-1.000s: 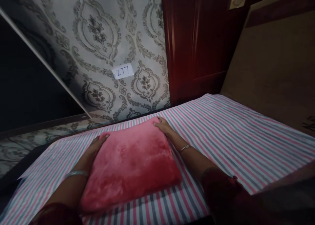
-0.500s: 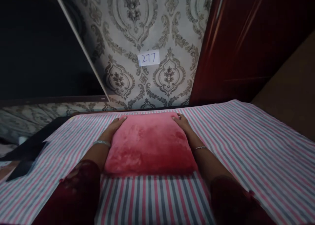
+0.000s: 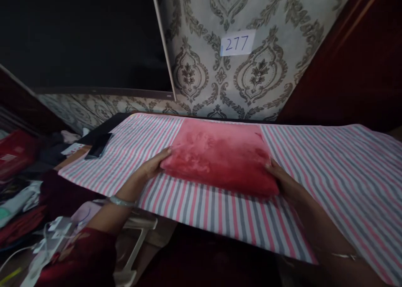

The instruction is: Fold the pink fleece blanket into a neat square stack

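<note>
A plush pink-red cushion [image 3: 216,157] lies flat on a striped cloth [image 3: 201,203] of pink, grey and white. My left hand [image 3: 157,161] grips its left edge near the front corner, thumb on top and the other fingers hidden. At the right edge my right hand [image 3: 284,180] holds the side close to the near corner; its fingertips are partly out of sight behind the plush. Both hands touch the cushion, one on either side.
A dark phone-like slab [image 3: 99,146] lies at the cloth's left end. A large black screen [image 3: 88,40] hangs on the patterned wall, with a paper marked 277 [image 3: 238,43] beside it. White power strips with cables [image 3: 53,236] and clutter sit below left.
My hands have come from the cushion's far corners to its sides near the front. The view has turned left and drawn back, showing the cloth's front edge and the clutter.
</note>
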`<state>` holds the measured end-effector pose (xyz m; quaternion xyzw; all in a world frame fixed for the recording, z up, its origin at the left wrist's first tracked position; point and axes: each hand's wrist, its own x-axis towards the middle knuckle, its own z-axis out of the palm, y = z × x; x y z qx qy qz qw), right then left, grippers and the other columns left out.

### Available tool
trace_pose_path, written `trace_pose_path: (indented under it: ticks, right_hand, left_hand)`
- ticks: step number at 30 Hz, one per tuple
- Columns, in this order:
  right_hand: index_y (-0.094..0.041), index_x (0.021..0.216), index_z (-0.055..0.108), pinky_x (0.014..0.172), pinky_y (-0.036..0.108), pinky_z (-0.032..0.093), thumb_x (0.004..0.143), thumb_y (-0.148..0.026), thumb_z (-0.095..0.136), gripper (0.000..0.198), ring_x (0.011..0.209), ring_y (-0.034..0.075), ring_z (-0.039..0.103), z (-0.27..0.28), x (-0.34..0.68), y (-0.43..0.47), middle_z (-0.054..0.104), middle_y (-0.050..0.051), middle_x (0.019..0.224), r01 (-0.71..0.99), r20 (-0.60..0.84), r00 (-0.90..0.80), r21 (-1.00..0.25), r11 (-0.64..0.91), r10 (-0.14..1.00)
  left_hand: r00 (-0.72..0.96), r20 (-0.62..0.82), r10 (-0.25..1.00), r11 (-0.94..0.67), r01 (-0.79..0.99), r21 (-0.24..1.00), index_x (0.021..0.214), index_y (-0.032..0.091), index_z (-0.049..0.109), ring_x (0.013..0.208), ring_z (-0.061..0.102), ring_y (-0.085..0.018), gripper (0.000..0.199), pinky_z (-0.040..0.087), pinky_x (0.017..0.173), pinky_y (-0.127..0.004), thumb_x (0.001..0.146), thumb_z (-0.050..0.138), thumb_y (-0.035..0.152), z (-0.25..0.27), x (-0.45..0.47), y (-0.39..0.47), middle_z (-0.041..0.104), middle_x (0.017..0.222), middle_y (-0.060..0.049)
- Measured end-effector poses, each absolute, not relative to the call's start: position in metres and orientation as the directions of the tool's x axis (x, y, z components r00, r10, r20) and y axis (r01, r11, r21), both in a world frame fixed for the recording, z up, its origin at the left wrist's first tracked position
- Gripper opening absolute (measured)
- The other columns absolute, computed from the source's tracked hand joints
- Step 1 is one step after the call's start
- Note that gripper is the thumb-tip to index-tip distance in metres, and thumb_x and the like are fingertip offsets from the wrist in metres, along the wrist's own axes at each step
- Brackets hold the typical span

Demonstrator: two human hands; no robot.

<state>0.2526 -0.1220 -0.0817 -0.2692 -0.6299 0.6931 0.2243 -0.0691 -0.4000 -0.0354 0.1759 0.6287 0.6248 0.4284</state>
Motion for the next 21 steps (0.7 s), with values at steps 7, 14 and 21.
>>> trace_pose_path:
  ticks: [7,14,21]
  right_hand:
    - [-0.028,0.139,0.054,0.094,0.044,0.059,0.069,-0.046,0.084,0.078,0.109,0.028,0.071,-0.106,0.255,-0.134,0.068,0.008,0.133,-0.002,-0.081,-0.608,-0.995,-0.103,0.79]
    - [-0.025,0.131,0.059,0.094,0.046,0.059,0.069,-0.053,0.081,0.071,0.106,0.029,0.073,-0.105,0.26,-0.135,0.073,0.009,0.123,-0.009,-0.065,-0.654,-0.996,-0.094,0.754]
    - [-0.019,0.151,0.046,0.116,0.059,0.037,0.085,-0.064,0.057,0.08,0.142,0.037,0.046,-0.079,0.248,-0.123,0.052,0.017,0.151,0.309,0.364,-0.547,-0.749,0.586,0.754]
  left_hand:
    - [-0.745,-0.16,0.648,0.045,-0.172,0.984,0.136,0.016,0.057,0.089,0.072,-0.025,0.081,0.057,0.074,-0.031,0.062,0.086,0.03,-0.057,-0.045,-0.41,0.075,0.112,-0.01]
    - [-0.638,-0.211,0.74,0.131,-0.171,0.977,0.123,0.013,0.063,0.047,0.052,-0.011,0.069,0.041,0.043,-0.023,0.064,0.087,0.039,-0.052,-0.051,-0.417,0.072,0.081,-0.004]
    - [-0.809,0.059,0.585,0.306,0.288,0.908,0.147,0.017,0.05,0.124,0.061,-0.035,0.081,0.053,0.098,-0.042,0.077,0.075,0.052,-0.03,-0.067,-0.403,0.06,0.142,-0.017]
